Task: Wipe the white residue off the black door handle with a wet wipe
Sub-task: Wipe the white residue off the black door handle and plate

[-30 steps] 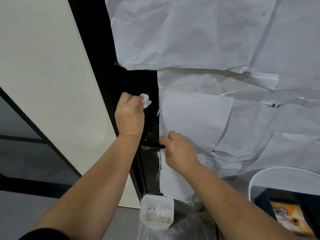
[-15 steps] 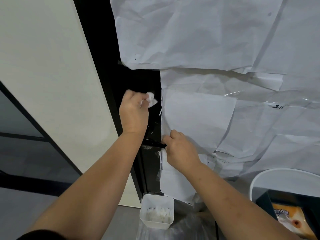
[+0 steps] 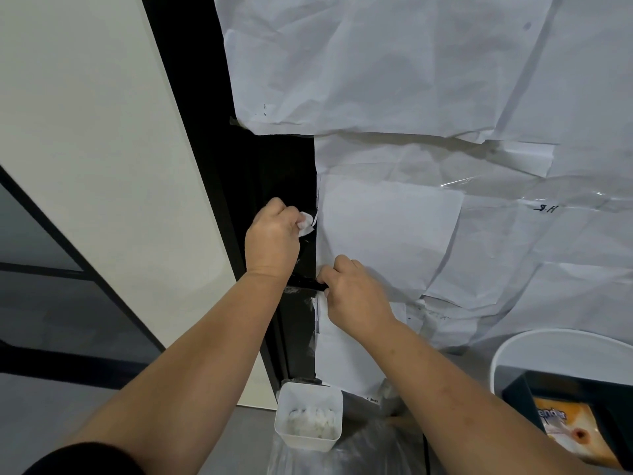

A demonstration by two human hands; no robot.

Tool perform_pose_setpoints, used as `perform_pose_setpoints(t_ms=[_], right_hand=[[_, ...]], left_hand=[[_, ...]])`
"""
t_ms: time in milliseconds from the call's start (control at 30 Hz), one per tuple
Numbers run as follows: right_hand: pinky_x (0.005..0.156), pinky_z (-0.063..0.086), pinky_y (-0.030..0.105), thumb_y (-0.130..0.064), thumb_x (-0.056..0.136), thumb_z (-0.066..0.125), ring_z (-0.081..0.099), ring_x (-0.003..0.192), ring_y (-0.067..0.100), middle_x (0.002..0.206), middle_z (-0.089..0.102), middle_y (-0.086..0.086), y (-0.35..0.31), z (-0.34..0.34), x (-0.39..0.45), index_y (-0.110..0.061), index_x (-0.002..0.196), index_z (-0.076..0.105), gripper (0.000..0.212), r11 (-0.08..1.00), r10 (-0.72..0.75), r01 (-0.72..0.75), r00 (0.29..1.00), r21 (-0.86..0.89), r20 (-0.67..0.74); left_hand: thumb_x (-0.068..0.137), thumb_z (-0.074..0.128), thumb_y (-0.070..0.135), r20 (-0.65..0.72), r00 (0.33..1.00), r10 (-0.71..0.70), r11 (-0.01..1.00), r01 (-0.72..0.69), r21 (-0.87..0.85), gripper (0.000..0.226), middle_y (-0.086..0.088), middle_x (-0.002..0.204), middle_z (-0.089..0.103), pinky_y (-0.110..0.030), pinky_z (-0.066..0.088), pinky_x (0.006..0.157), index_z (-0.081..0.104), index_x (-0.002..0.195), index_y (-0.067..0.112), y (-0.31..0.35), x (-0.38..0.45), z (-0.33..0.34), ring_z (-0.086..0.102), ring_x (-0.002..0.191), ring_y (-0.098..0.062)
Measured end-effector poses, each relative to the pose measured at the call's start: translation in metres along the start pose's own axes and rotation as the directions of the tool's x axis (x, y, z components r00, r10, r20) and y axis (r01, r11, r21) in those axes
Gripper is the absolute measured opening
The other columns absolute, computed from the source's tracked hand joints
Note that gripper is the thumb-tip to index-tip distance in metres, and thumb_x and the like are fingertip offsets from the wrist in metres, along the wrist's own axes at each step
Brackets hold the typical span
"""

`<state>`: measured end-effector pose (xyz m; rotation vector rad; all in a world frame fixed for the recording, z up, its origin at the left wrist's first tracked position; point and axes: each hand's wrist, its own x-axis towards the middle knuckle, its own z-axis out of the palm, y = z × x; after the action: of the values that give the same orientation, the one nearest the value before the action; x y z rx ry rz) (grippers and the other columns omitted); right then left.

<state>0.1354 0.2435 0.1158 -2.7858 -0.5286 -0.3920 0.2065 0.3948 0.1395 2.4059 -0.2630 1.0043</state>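
A black door handle (image 3: 306, 285) sticks out from the dark door strip (image 3: 274, 173), with white residue smeared along its left part and below it. My left hand (image 3: 272, 238) is shut on a crumpled white wet wipe (image 3: 306, 223), held against the black strip above the handle. My right hand (image 3: 356, 293) pinches the right end of the handle, next to the paper edge. Most of the handle's middle is hidden behind my left wrist.
Creased white paper sheets (image 3: 428, 97) cover the door to the right. A cream wall panel (image 3: 102, 166) lies to the left. Below stand a small white tub (image 3: 308, 418) of white stuff, a clear plastic bag (image 3: 342, 454) and a white bin (image 3: 561, 354) holding a dark box.
My left hand with the wipe has slid down and to the right along the black strip, closer to the handle. My right hand stays on the handle's end.
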Motion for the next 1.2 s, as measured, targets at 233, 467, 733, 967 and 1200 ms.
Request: perform_pose_setpoints(t_ms=[233, 467, 733, 967, 1200], right_hand=[[0.053, 0.031, 0.031, 0.000, 0.075, 0.062, 0.047, 0.080, 0.023, 0.090, 0.049, 0.004, -0.001, 0.000, -0.001, -0.014, 0.099, 0.064, 0.028, 1.000, 0.018, -0.018, 1.000, -0.008, 0.011], [0.053, 0.035, 0.031, 0.000, 0.076, 0.061, 0.044, 0.079, 0.020, 0.089, 0.046, 0.002, 0.003, 0.002, -0.002, -0.015, 0.102, 0.063, 0.031, 1.000, 0.011, -0.011, 1.000, -0.010, 0.026], [0.054, 0.037, 0.031, 0.000, 0.078, 0.061, 0.046, 0.081, 0.021, 0.092, 0.048, 0.003, 0.004, 0.002, -0.002, -0.015, 0.104, 0.064, 0.030, 1.000, -0.004, 0.004, 1.000, 0.005, 0.031], [0.054, 0.037, 0.032, -0.001, 0.079, 0.061, 0.048, 0.082, 0.022, 0.092, 0.049, 0.003, 0.004, 0.002, -0.001, -0.015, 0.104, 0.064, 0.029, 1.000, -0.008, 0.007, 0.999, 0.010, 0.031], [0.055, 0.031, 0.030, -0.001, 0.079, 0.060, 0.047, 0.083, 0.022, 0.093, 0.049, 0.003, 0.004, 0.001, -0.002, -0.015, 0.105, 0.064, 0.030, 1.000, -0.003, 0.003, 0.999, 0.009, 0.033]], left_hand=[[0.067, 0.077, -0.005, 0.172, 0.984, -0.035, 0.991, 0.012, 0.133, 0.019, -0.004, 0.074, 0.057, -0.024, 0.037, 0.044, 0.067, 0.069, 0.010, 0.007, -0.014, 0.010, 0.055, 0.059, -0.021], [0.063, 0.081, -0.005, 0.169, 0.985, -0.034, 0.985, 0.004, 0.170, 0.018, -0.005, 0.070, 0.059, -0.021, 0.032, 0.046, 0.070, 0.067, 0.009, -0.002, -0.021, 0.010, 0.056, 0.054, -0.022], [0.067, 0.075, -0.009, -0.060, 0.992, -0.110, 0.977, 0.119, 0.177, 0.015, -0.010, 0.074, 0.058, -0.023, 0.040, 0.048, 0.067, 0.068, 0.004, -0.019, -0.011, -0.011, 0.054, 0.055, -0.026], [0.069, 0.079, -0.004, 0.005, 0.990, -0.139, 0.965, 0.134, 0.225, 0.012, -0.010, 0.073, 0.063, -0.028, 0.051, 0.044, 0.073, 0.074, 0.005, -0.024, -0.019, -0.006, 0.059, 0.050, -0.026], [0.092, 0.064, 0.009, 0.080, 0.942, -0.326, 0.944, 0.322, 0.068, 0.013, -0.013, 0.095, 0.067, -0.034, 0.055, 0.068, 0.074, 0.100, 0.006, -0.017, -0.031, -0.012, 0.065, 0.078, -0.028]])
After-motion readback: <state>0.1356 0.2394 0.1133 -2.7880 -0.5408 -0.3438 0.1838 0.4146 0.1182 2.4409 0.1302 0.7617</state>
